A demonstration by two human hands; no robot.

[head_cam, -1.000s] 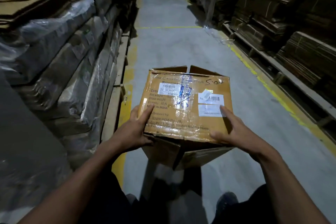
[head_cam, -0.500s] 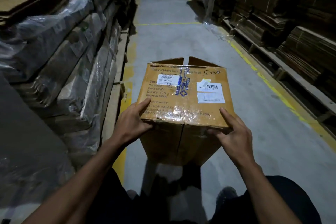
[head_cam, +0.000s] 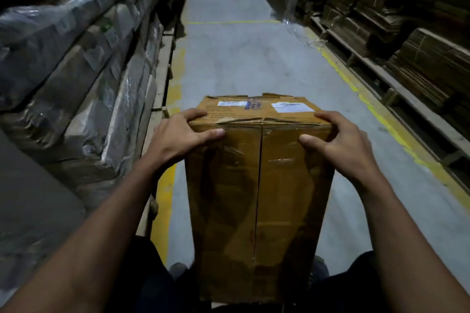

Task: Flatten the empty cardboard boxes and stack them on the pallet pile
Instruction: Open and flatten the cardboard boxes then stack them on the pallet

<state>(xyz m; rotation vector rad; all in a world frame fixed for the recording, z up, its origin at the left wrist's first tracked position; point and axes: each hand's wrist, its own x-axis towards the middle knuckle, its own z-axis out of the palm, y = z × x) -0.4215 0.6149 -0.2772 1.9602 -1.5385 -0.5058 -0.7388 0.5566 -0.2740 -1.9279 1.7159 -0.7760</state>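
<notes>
**Cardboard box gripped at its top edge, still unflattened**

Brown cardboard box [head_cam: 256,185] stands on end between the person's legs, in the aisle on the concrete floor [head_cam: 241,58]. The left hand [head_cam: 178,134] and right hand [head_cam: 340,140] each grasp an upper corner, fingers curled over the labelled top face and thumbs pressed on the near face, either side of its taped centre seam. This grip probably steadies the box for collapsing. Flattening is not yet done. Stacks of flat cardboard [head_cam: 419,58] line the right side; plastic-wrapped bundles [head_cam: 63,58] line the left.
</notes>
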